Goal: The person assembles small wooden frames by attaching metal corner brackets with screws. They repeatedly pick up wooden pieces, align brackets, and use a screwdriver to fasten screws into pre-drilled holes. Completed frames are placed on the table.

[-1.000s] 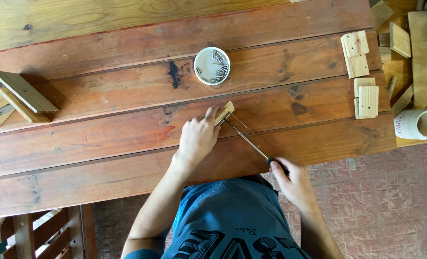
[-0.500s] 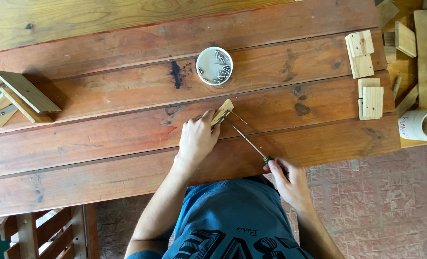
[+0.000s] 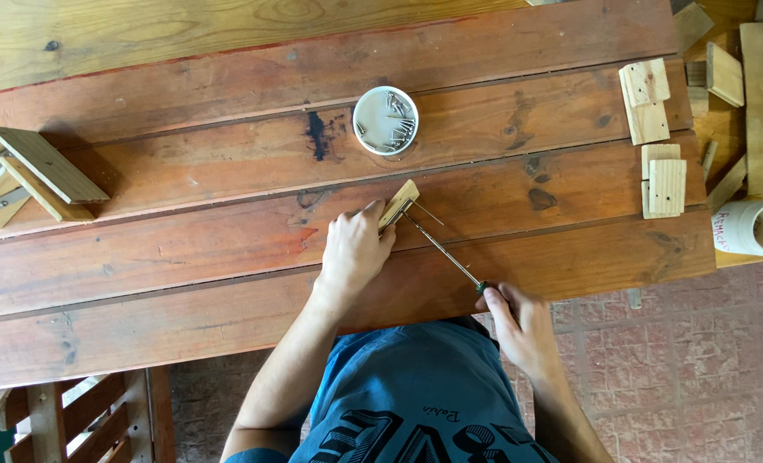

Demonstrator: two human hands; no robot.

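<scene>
**Screwdriver set against a small wood block**

On the middle plank of the reddish-brown slatted wooden counter (image 3: 184,249), the left hand (image 3: 354,249) is clamped over a small pale rectangular wood block (image 3: 398,204), fingers curled on its near end and pressing it flat to the board. The right hand (image 3: 523,330) is clenched round the dark handle of a long thin-shafted metal screwdriver (image 3: 441,246), at the counter's near edge; the shaft runs up and left so that its tip meets the block's side, just beside the left fingertips. Whether a screw sits under the tip is too small to tell.

Just beyond the block, one plank farther, stands a round white shallow dish of small metal screws (image 3: 386,120). Well apart to the right lie several pale square wood offcuts (image 3: 656,137), and past them a white cylindrical cup (image 3: 754,227) on its side at the counter's edge. At the far left rests a hinged assembly of pale wooden slats (image 3: 34,176).

The step in hand looks like driving a fastener into the block. The next move seems to call for steady downward pressure from the left hand so the block cannot twist, with the shaft kept in line while the right wrist turns
</scene>
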